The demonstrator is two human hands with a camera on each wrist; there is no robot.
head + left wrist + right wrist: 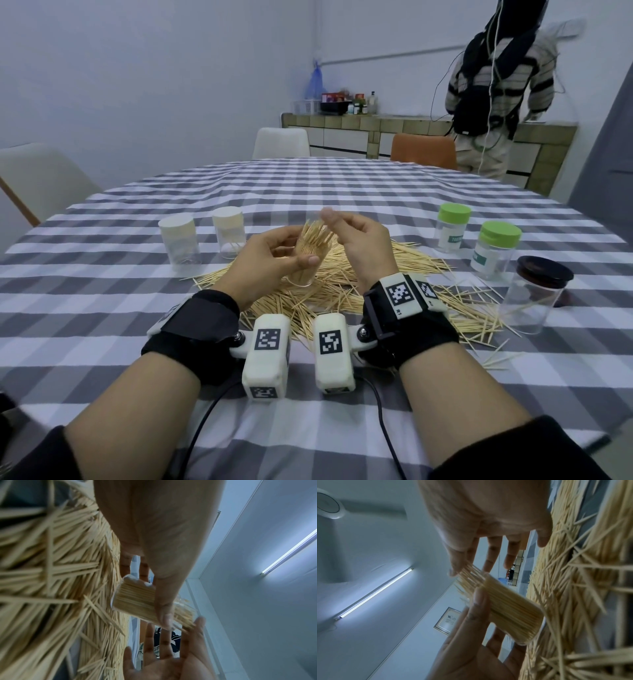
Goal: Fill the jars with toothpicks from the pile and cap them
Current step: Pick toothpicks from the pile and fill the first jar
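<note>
- Six jars in play as far as I can count, and only one looks properly stuffed so far: the clear jar (306,260) in my left hand (270,257), held just above the pile (342,291) at the middle of the table (102,342).
- Left thumb and fingers are curled round that jar's wall. It's tilted, toothpicks fanning out of the mouth, no cap on it yet.
- Right hand (359,243) holds nothing that I can see. Fingers are loosely spread and mostly straight in the wrist views, tips right at the sticking-out toothpick ends, so I reckon I'm tamping them level.
- Two white-lidded jars (202,236) sit at about 10 o'clock from the pile. They look nearly empty, maybe a few picks in the right one.
- Two green-capped jars (476,236) at 2 o'clock, capped, contents hard to read behind the labels.
- Dark-lidded jar (534,294) at 3 o'clock, lid on, only a stray pick or two inside.
- So my guess: early days. One jar close to done but needing a cap, the rest to be opened, filled and shut, and the pile is still big.
</note>
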